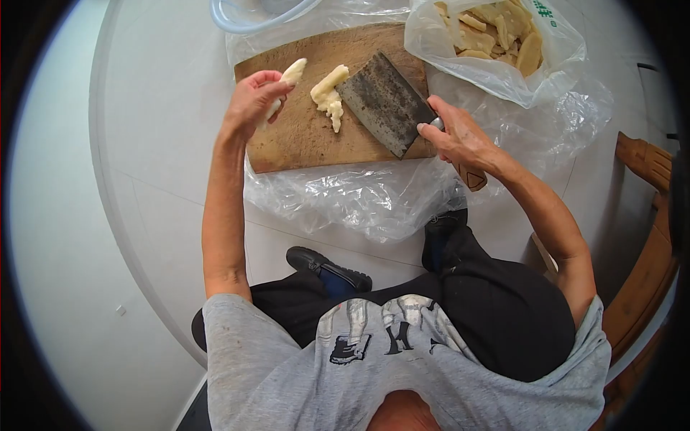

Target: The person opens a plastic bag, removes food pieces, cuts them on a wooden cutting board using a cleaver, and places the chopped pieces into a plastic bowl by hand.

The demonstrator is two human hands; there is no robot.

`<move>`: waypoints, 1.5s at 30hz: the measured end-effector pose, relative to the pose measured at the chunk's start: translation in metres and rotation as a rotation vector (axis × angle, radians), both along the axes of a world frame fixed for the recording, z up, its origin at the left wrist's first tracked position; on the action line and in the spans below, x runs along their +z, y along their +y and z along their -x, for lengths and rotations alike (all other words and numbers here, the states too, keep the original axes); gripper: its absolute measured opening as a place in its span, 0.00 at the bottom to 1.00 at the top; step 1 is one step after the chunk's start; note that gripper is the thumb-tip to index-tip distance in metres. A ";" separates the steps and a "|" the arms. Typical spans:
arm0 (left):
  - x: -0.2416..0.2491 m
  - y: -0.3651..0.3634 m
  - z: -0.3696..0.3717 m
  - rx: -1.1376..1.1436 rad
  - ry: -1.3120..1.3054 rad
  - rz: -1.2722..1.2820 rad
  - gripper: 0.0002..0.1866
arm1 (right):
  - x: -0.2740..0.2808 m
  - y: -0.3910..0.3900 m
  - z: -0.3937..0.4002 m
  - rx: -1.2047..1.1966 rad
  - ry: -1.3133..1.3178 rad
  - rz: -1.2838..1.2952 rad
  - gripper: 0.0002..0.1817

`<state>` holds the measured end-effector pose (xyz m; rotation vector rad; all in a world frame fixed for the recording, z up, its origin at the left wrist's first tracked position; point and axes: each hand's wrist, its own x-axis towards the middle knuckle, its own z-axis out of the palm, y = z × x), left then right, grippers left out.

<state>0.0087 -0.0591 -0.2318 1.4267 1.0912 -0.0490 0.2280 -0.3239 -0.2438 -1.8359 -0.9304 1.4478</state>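
Observation:
My left hand (253, 102) is closed around a pale piece of peeled ginger (294, 71), over the left side of the wooden cutting board (287, 147). One end of that piece sticks out past the thumb, and another bit shows below the fingers. A second, knobbly piece of ginger (328, 95) lies on the board between my hands. In my right hand (463, 135) is a cleaver (387, 106), gripped at the handle near the blade. Its broad, dark-stained blade is over the right part of the board, with the front corner close beside the second piece.
Clear plastic sheeting (345, 197) spreads under the board on the pale floor (165, 144). At the back right, a white plastic bag (431, 39) holds many yellowish slices. A clear bluish-rimmed container (251, 27) stands at the back left. Wooden furniture (643, 266) is at the right.

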 end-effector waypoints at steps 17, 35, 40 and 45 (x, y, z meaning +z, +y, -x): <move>-0.081 -0.049 -0.058 -0.319 -0.098 -0.816 0.18 | 0.023 -0.026 -0.010 -0.139 0.004 -0.045 0.14; -0.086 -0.108 -0.032 0.188 -0.006 -0.737 0.19 | 0.015 -0.016 -0.021 0.048 -0.340 -0.153 0.13; -0.106 -0.103 -0.031 0.174 -0.102 -0.751 0.15 | 0.035 -0.006 -0.010 0.121 -0.513 -0.280 0.16; -0.105 -0.104 -0.032 0.196 -0.103 -0.798 0.13 | 0.021 0.018 0.001 0.277 -0.665 -0.338 0.15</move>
